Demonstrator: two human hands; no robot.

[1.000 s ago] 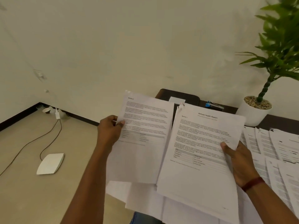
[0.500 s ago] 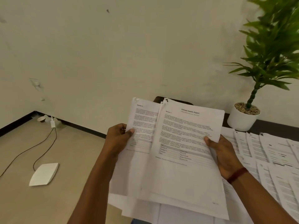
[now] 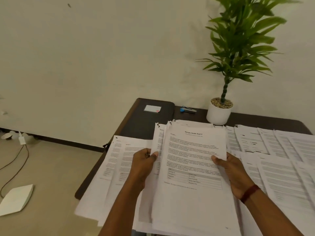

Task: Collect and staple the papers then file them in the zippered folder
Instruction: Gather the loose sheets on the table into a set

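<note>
I hold a stack of printed papers [image 3: 192,167] above the table, its top sheet headed "Sample Health Report". My left hand [image 3: 143,166] grips the stack's left edge, thumb on top. My right hand [image 3: 230,171] grips the right edge, thumb on the page. The sheets are nearly squared, with one sheet edge still poking out at the left. A dark zippered folder [image 3: 150,121] lies flat at the table's far left corner with a white label on it. A blue stapler [image 3: 187,110] sits just right of the folder.
More printed sheets [image 3: 281,160] cover the dark table [image 3: 255,119] to the right, and others [image 3: 117,160] overhang its left edge. A potted plant [image 3: 219,111] stands at the back by the wall. On the floor lie a white device [image 3: 15,200] and cables.
The two separate bundles have been brought together into one stack. My hands have lowered toward the table, and the view has tilted down, showing the folder and stapler.
</note>
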